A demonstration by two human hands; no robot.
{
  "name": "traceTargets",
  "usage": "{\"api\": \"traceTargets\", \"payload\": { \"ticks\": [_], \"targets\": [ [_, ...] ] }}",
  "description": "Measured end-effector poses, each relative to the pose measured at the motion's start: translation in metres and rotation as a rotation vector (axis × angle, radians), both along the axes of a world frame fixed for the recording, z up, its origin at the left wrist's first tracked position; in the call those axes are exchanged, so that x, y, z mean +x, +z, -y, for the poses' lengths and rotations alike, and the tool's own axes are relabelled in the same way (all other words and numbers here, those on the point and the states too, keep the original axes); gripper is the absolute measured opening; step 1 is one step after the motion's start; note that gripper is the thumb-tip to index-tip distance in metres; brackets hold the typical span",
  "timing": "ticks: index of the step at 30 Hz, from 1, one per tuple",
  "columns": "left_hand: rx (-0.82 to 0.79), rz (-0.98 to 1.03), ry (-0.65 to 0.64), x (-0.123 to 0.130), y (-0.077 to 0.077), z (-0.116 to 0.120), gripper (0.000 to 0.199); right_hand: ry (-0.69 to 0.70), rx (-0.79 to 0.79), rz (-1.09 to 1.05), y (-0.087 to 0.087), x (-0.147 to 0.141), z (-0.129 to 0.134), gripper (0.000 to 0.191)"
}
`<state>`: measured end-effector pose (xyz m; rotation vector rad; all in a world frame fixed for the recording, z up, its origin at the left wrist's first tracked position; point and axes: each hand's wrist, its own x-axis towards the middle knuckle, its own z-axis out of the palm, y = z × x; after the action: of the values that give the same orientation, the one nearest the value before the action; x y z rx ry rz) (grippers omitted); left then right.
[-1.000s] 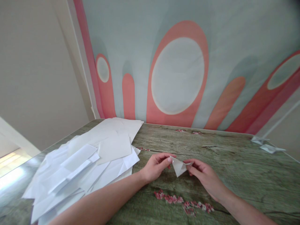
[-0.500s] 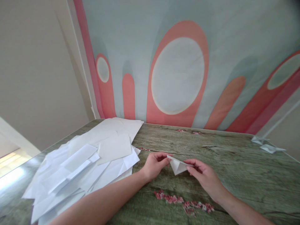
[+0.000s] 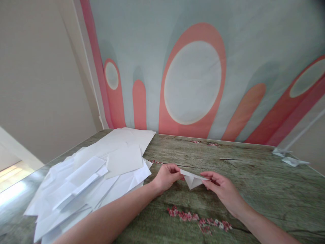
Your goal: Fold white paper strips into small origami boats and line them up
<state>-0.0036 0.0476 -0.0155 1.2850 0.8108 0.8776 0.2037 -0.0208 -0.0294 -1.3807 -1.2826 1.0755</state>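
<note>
A small piece of folded white paper [image 3: 192, 180] hangs between my two hands, just above the wood-patterned table. Its top edge makes a flat band, with a triangular point hanging below. My left hand [image 3: 168, 178] pinches the left end of the band between thumb and fingers. At the opposite end, my right hand [image 3: 218, 186] grips the paper's right corner, the thumb in front and the fingers behind. Parts of both corners are hidden by the fingertips.
A loose heap of white paper sheets [image 3: 124, 161] covers the table's left side, beside my left forearm. Two folded white paper pieces [image 3: 294, 161] lie at the far right edge. A printed wall covering [image 3: 149, 51] rises behind the table [image 3: 254, 173].
The folded paper has tipped slightly, so its upper band shows wider than before. Both hands keep their grip and have barely shifted.
</note>
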Motion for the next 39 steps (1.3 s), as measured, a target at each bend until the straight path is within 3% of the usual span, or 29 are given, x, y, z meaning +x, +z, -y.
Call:
{"api": "traceTargets", "payload": {
  "ticks": [18, 31, 39],
  "targets": [
    [-0.031, -0.051, -0.016, -0.004, 0.01, 0.001, 0.028, 0.028, -0.034, -0.073, -0.001, 0.005, -0.003, 0.036],
    [0.038, -0.052, 0.005, -0.002, 0.002, 0.0, 0.034, 0.014, -0.02, -0.058, -0.001, 0.006, -0.004, 0.039],
    [0.068, 0.04, -0.057, 0.001, -0.006, 0.0, 0.034, 0.046, -0.007, -0.006, -0.004, 0.008, -0.005, 0.038]
  ]
}}
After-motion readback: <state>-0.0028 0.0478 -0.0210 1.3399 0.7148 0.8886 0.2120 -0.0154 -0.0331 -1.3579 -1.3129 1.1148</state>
